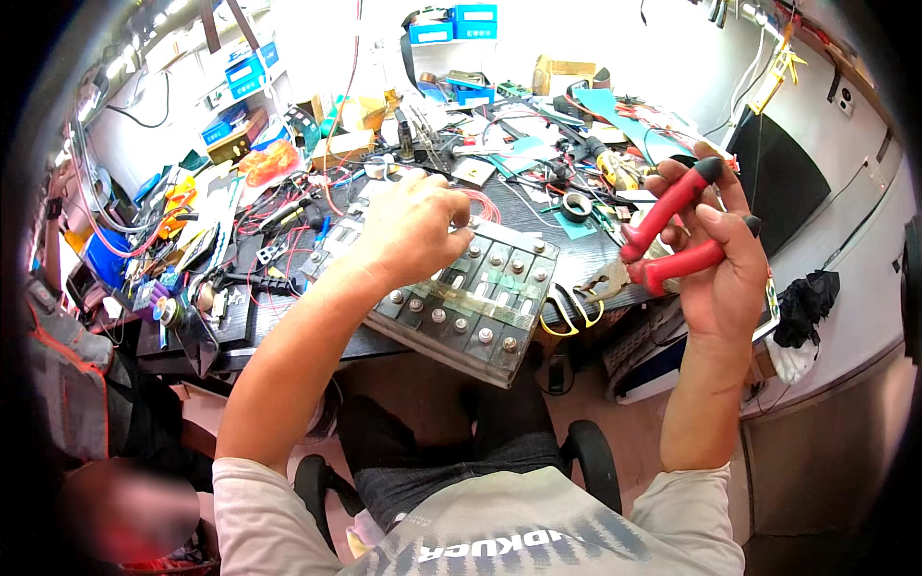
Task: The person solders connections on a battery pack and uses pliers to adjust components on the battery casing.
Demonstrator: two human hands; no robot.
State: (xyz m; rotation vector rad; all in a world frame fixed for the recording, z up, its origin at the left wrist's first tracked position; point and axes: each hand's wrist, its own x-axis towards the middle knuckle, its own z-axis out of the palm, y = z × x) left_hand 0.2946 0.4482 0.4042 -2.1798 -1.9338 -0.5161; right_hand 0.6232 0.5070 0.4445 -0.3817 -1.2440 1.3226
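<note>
A flat grey battery pack (451, 331) with rows of bolt terminals and clear tape across it lies tilted at the table's front edge, partly over my lap. My left hand (418, 221) is over its far left part, fingers curled together. Whatever those fingers may hold is hidden beneath them. In my right hand (715, 250), raised right of the pack, are pliers (677, 216) with red, black-tipped handles spread apart. Their metal head (605, 281) points left, toward the pack's right side. Yellow-and-black tool handles (571, 315) stick out at the table edge beside the pack.
A coil of red wire (483, 204) lies behind the pack, and a tape roll (576, 204) sits to its right. Tools, wires and boxes crowd the dark table (533, 216). A dark backpack (72, 374) is at the left; another person (134, 509) is at lower left.
</note>
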